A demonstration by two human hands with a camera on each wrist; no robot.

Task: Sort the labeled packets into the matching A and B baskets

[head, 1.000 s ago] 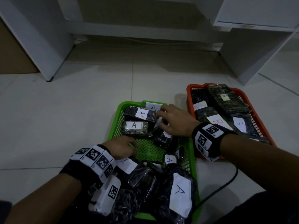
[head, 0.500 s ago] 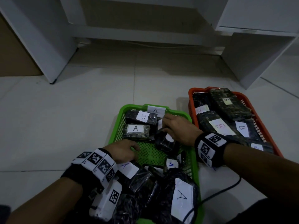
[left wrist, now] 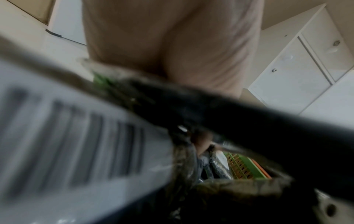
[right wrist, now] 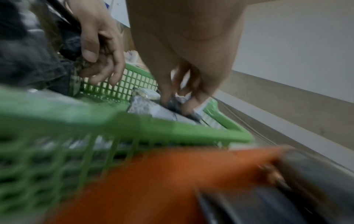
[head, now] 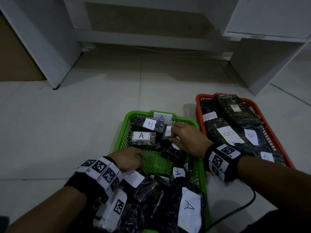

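Note:
The green basket (head: 124,130) holds dark packets with white A labels, and the orange basket (head: 199,105) to its right holds B packets. My right hand (head: 175,137) reaches into the far part of the green basket; in the right wrist view its fingers (right wrist: 166,94) pinch a small dark packet (right wrist: 173,106) against the mesh floor. My left hand (head: 134,158) sits at the near pile and grips the edge of a dark packet (right wrist: 70,45) with an A label (head: 134,178). Its blurred barcode label (left wrist: 67,136) fills the left wrist view.
White furniture legs (head: 55,61) and a cabinet (head: 262,68) stand on the tiled floor beyond the baskets. A black cable (head: 244,207) runs across the floor at the near right. Several large A packets (head: 188,207) are heaped at the green basket's near end.
My right hand has drawn slightly back from the far rim and its fingers have curled down onto the small packet. The left hand has hardly moved.

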